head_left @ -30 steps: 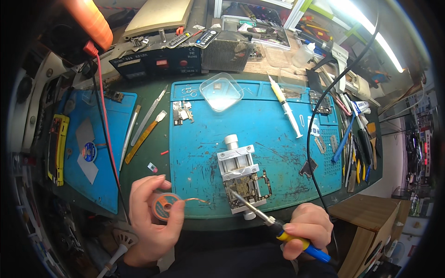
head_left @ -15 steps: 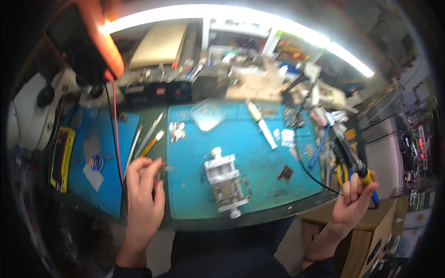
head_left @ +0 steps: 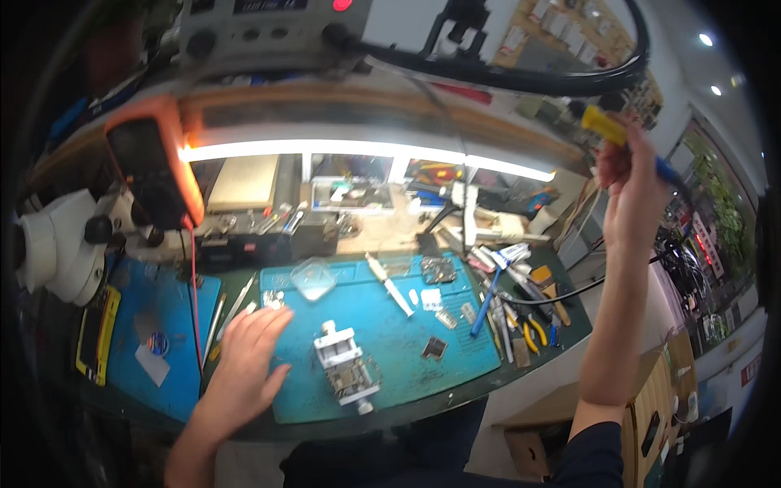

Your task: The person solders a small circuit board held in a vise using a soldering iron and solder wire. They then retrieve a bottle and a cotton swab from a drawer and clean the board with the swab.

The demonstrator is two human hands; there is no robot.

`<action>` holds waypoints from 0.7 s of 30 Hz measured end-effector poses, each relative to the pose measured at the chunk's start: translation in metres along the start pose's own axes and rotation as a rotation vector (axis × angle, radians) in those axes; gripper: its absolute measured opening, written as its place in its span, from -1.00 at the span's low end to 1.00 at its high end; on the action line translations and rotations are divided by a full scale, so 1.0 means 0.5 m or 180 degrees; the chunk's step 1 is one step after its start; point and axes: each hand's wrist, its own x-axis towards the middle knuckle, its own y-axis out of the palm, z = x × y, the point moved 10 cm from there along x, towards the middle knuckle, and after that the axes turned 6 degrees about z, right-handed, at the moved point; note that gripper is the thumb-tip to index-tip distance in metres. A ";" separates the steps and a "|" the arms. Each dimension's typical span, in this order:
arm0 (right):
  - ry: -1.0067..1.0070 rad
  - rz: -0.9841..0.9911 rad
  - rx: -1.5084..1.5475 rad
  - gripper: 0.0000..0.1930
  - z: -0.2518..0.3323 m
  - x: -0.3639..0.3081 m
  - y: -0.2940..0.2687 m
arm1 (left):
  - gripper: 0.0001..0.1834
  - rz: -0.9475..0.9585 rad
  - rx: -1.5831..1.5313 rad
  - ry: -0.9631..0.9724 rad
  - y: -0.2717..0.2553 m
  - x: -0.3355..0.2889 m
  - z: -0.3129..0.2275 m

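Observation:
My right hand (head_left: 630, 175) is raised high at the right, closed around a corded tool (head_left: 604, 126) with a yellow and blue handle; its working end is blurred and dark. My left hand (head_left: 244, 358) hovers at the left edge of the blue work mat (head_left: 415, 358), fingers stretched and thumb apart, with nothing visible in it. Its fingertips come near some small shiny pieces (head_left: 274, 299). To the right of that hand, a metal clamp fixture (head_left: 336, 346) stands on the mat with a circuit board (head_left: 350, 378) in it. A small dark chip (head_left: 434, 348) lies farther right.
A syringe (head_left: 390, 285) and clear plastic box (head_left: 313, 279) lie toward the mat's back. Pliers (head_left: 533, 332) and brushes crowd its right side. An orange multimeter (head_left: 154, 167) and white microscope (head_left: 61, 244) stand left. Overhead are a grey control unit (head_left: 244, 37) and black ring (head_left: 521, 80).
My right hand has risen from the bench's right edge with the corded tool. My left hand has opened from a pinch. The view has tilted up, showing the equipment above the shelf.

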 end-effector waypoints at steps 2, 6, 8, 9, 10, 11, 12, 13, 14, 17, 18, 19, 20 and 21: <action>-0.0073 0.0256 0.0029 -0.66 -0.010 0.021 0.016 | -0.18 0.0404 -0.0493 0.0336 0.020 0.041 -0.001; 0.0219 0.0583 0.0017 -0.74 -0.113 0.042 -0.018 | -0.15 0.1366 -0.1152 0.1145 0.113 0.105 0.009; -0.0001 0.0276 -0.0274 -0.76 -0.084 0.042 -0.044 | -0.17 0.1670 -0.1203 0.1274 0.143 0.120 0.015; 0.0030 0.0274 -0.0148 -0.77 -0.094 0.049 -0.052 | -0.17 0.1860 -0.1171 0.1347 0.152 0.137 0.004; 0.0068 0.0263 -0.0021 -0.77 -0.112 0.050 -0.062 | -0.16 0.2062 -0.1131 0.1419 0.160 0.148 -0.004; 0.0112 0.0243 0.0108 -0.78 -0.135 0.045 -0.072 | -0.19 0.2146 -0.1120 0.1370 0.164 0.139 0.002; 0.0136 0.0046 -0.0107 -0.75 -0.119 0.057 -0.083 | -0.29 0.1890 -0.1155 0.1677 0.150 0.148 -0.004; 0.0119 -0.0163 -0.0330 -0.71 -0.101 0.059 -0.070 | -0.29 0.1937 -0.1173 0.1624 0.150 0.157 -0.002; 0.0100 -0.0394 -0.0486 -0.67 -0.083 0.069 -0.059 | -0.28 0.1978 -0.1153 0.1533 0.145 0.164 0.002; -0.0245 -0.0041 -0.0474 -0.67 -0.034 0.121 -0.004 | -0.23 0.2107 -0.1005 0.1485 0.146 0.159 0.008; -0.0274 -0.0008 -0.0657 -0.69 -0.031 0.130 0.017 | -0.22 0.1981 -0.0976 0.1435 0.144 0.153 0.015; -0.0287 0.0027 -0.0883 -0.69 -0.029 0.139 0.037 | -0.25 0.1914 -0.0913 0.1356 0.149 0.151 0.021; -0.0299 0.0067 -0.1102 -0.67 -0.029 0.156 0.050 | -0.27 0.1842 -0.0852 0.1270 0.152 0.148 0.024; -0.0496 0.0144 -0.1442 -0.63 -0.036 0.184 0.066 | -0.30 0.1709 -0.0724 0.1150 0.135 0.137 0.021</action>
